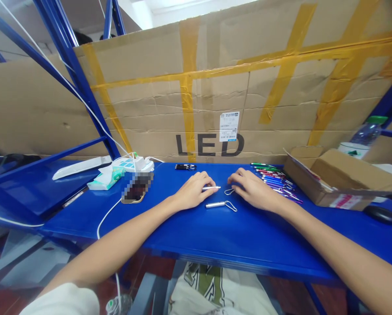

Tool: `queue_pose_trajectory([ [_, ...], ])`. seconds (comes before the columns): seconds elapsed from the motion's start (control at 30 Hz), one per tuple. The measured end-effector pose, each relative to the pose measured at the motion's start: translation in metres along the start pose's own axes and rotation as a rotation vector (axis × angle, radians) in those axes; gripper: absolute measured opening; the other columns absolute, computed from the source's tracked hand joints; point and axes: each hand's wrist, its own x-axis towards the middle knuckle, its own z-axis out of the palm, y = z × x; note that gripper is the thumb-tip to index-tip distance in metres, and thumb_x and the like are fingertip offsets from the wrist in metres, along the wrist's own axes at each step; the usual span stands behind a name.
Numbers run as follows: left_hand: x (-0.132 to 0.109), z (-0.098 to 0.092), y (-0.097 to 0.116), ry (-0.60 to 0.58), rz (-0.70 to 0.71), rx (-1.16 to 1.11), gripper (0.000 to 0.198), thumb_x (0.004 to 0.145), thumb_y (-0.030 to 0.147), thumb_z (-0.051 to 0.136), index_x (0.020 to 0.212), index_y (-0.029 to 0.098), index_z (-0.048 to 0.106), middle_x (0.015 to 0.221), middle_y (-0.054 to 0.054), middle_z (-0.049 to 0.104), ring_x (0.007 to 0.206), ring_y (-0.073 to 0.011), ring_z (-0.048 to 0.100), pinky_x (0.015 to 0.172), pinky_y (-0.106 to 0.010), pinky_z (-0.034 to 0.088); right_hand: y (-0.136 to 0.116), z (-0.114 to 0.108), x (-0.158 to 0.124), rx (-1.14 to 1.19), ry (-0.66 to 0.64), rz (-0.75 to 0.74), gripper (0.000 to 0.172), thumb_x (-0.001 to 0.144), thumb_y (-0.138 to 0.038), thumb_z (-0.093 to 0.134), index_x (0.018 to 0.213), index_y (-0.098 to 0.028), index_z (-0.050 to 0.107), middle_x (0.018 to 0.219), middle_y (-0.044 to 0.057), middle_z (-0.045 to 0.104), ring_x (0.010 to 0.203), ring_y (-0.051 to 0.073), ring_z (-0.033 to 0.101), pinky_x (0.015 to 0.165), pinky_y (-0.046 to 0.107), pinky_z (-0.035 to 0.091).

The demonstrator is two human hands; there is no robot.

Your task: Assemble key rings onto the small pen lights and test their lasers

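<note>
Here, left hand [192, 191] pinches silver tube [213, 188]; right hand [252, 189] pinches wire clip [229, 191]; cardboard [143, 109] reads "LED".

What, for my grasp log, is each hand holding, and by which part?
The left hand pinches a slim silver metal tube by one end; the right hand touches a thin wire loop, grip uncertain.

Both bare forearms reach forward from the lower corners and converge toward the middle, wrists straight. The left hand [193, 191] lies palm down, fingers curled, thumb and fingertips pinched together and pointing right. The right hand [252, 190] faces it, palm down, knuckles raised, fingers bent with the tips tucked under. The two hands are near each other but not touching.
</note>
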Motion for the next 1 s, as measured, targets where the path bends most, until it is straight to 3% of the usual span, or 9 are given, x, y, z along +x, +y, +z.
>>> queue_pose_trajectory([
  [0.13,0.000,0.001,-0.006,-0.021,-0.041,-0.022,0.024,0.105,0.044,0.063,0.106,0.020,0.071,0.106,-0.006,0.070,0.100,-0.0227,0.062,0.093,-0.036,0.047,0.004,-0.001,-0.004,0.059,-0.184,-0.052,0.014,0.104,-0.030,0.056,0.107,-0.025,0.069,0.110,0.009,0.068,0.102,0.028,0.063,0.090,0.042,0.050],
  [0.27,0.002,0.002,-0.003,0.005,-0.106,-0.184,0.024,0.104,0.044,0.065,0.109,0.021,0.072,0.106,-0.004,0.077,0.098,-0.0214,0.067,0.089,-0.033,0.047,-0.001,0.004,-0.002,0.019,-0.147,-0.016,0.018,0.105,-0.027,0.051,0.089,-0.025,0.058,0.094,0.007,0.067,0.088,0.026,0.061,0.079,0.036,0.047],
  [0.47,0.002,0.002,0.006,0.006,-0.170,-0.335,0.034,0.107,0.049,0.057,0.111,0.019,0.070,0.085,-0.001,0.076,0.078,-0.0170,0.068,0.076,-0.028,0.047,-0.008,0.002,0.003,0.324,-0.097,0.176,0.018,0.109,-0.040,0.046,0.098,-0.027,0.050,0.082,0.002,0.072,0.072,0.021,0.064,0.070,0.033,0.046],
  [0.63,0.001,0.003,0.005,0.019,-0.141,-0.376,0.034,0.107,0.050,0.057,0.111,0.019,0.069,0.086,-0.001,0.076,0.080,-0.0161,0.069,0.079,-0.028,0.049,-0.017,0.001,0.006,0.451,0.004,0.161,0.038,0.103,-0.057,0.056,0.086,-0.023,0.062,0.073,0.000,0.067,0.070,0.018,0.058,0.068,0.032,0.045],
  [0.8,0.001,0.005,0.007,0.033,-0.145,-0.483,0.036,0.106,0.052,0.057,0.111,0.018,0.066,0.091,-0.004,0.077,0.085,-0.0174,0.071,0.084,-0.030,0.052,-0.019,0.004,0.007,0.634,-0.016,0.243,0.056,0.094,-0.070,0.062,0.105,-0.019,0.082,0.079,0.004,0.073,0.068,0.019,0.060,0.067,0.035,0.050],
  [1.0,0.001,0.004,0.010,0.033,-0.124,-0.513,0.039,0.105,0.055,0.059,0.111,0.018,0.065,0.096,-0.007,0.079,0.088,-0.0183,0.072,0.086,-0.032,0.054,-0.017,0.004,0.007,0.655,0.004,0.261,0.053,0.088,-0.071,0.073,0.094,-0.021,0.089,0.087,0.008,0.082,0.087,0.028,0.072,0.086,0.043,0.055],
])
